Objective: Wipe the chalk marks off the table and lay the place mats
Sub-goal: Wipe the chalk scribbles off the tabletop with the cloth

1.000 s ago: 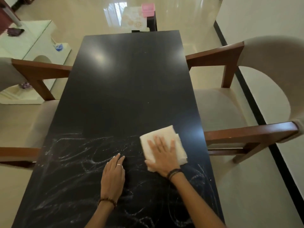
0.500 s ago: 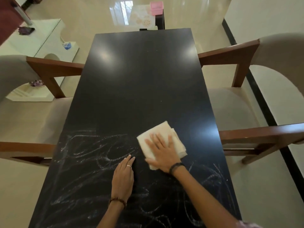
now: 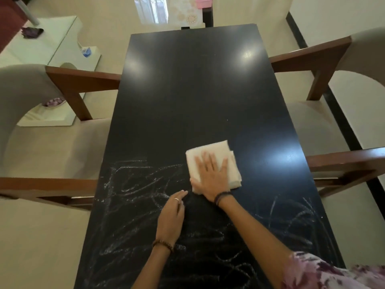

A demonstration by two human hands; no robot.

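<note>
the wiping step is in hand and looks early: the right hand (image 3: 212,174) lies flat with fingers spread on a folded white cloth (image 3: 210,161), pressing it to the dark worktop (image 3: 187,90) a little toward 4 o'clock of the worktop's middle, at the far edge of the chalk marks (image 3: 133,184). the left hand (image 3: 170,217) rests released, fingers straight and together, palm down on the worktop just at 7 o'clock of the cloth, apparently bracing, and grasps nothing. the chalk scribbles cover the near part of the worktop, thick from 7 to 9 o'clock of the cloth and again at 4 to 5 o'clock near the right edge, while the far half looks bare of chalk and glossy. the next move, as i judge it, calls for drawing the cloth back toward the body and across to 8 o'clock through the densest marks, with firm flat pressure so the chalk lifts rather than smears. no place mats can be picked out for certain; a pale patterned sheet (image 3: 187,13) lies beyond the far end at 12 o'clock, which may be them. against the frame half a second ago, the cloth and right hand sit a touch further right and the left hand has barely shifted; the chalk looks much the same.
</note>
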